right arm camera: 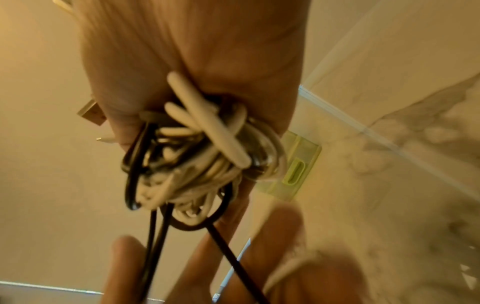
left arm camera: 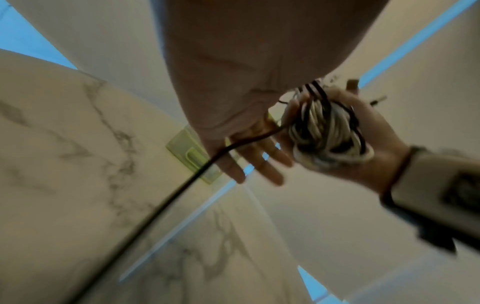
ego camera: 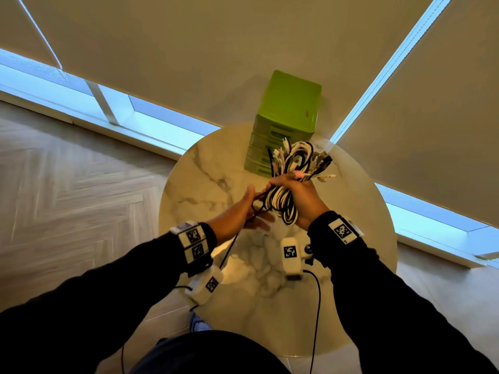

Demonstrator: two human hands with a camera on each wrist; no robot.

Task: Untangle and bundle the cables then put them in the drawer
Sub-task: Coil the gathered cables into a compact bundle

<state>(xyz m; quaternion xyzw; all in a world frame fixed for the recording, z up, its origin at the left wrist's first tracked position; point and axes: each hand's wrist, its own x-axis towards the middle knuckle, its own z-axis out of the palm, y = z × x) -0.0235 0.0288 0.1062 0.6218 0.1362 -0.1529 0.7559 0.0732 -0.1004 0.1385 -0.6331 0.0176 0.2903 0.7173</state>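
My right hand [ego camera: 302, 201] is wrapped around a thick bundle of cables [ego camera: 286, 203], white and black ones folded together, and I hold it up above the round marble table [ego camera: 205, 168]. My fingers curl tight around the middle of the bundle. Loops hang out below my fist, and above it a spray of loops and plug ends [ego camera: 310, 157] fans out toward the green drawer unit [ego camera: 289, 109]. In the right wrist view the folded loops [right arm camera: 197, 156] bulge out of my grip, and a flat metal plug [right arm camera: 91, 114] pokes out beside my fingers.

My left hand [ego camera: 243, 211] is just beside the bundle, with its fingers [left arm camera: 262, 162] stretched out fairly straight. One black cable [left arm camera: 182, 191] leaves the bundle, runs across my left palm and fingers, and trails down toward my body. The left wrist view is blurred, so I cannot tell whether my thumb pins that cable or it only lies across my hand.

The green drawer unit stands at the far edge of the table, against the pale blinds [ego camera: 189, 49]. Its drawers [ego camera: 263, 155] are stacked one over the other, each with a slot handle, and those I can see look closed. The bundle is in the air in front of them, touching neither the unit nor the tabletop.
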